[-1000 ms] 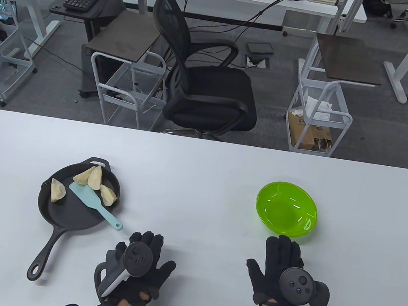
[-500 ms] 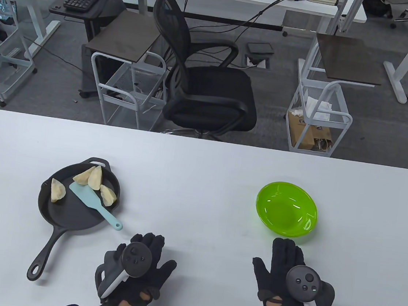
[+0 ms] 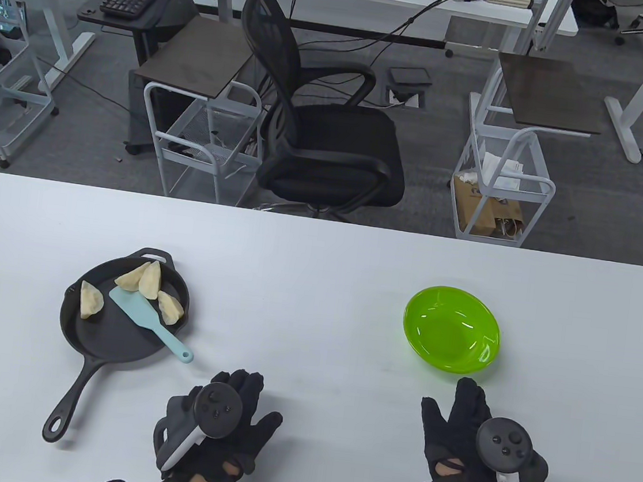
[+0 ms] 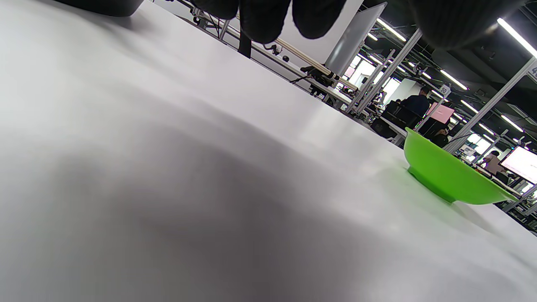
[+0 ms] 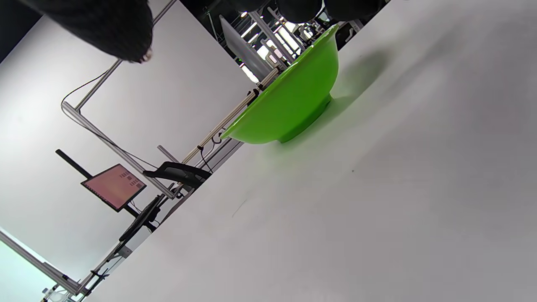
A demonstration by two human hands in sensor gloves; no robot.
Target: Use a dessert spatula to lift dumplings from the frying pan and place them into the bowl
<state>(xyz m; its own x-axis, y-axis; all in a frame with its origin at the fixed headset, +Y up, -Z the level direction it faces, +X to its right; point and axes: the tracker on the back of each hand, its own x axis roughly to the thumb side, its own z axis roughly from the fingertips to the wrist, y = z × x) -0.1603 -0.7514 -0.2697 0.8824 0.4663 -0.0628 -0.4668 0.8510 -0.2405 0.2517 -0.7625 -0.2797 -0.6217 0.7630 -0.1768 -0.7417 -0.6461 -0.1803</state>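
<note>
Your right hand (image 3: 469, 443) has slid back from the bowl (image 3: 452, 329); your left hand (image 3: 223, 415) has barely moved. Both lie flat and hold nothing. The dumplings (image 3: 146, 278) wait in the pan (image 3: 108, 333) around the spatula (image 3: 144, 320), whose handle points toward your left hand.

Both hands lie palm down, low over the counter (image 3: 319, 264) at its near edge, well apart from each other. The left hand (image 3: 223, 415) has its gloved fingers loosely spread and relaxed, holding nothing. The right hand (image 3: 470, 438) points forward with fingers straight and close together, the thumb splayed out to the left, also holding nothing. A tracker sits on the back of each.
</note>
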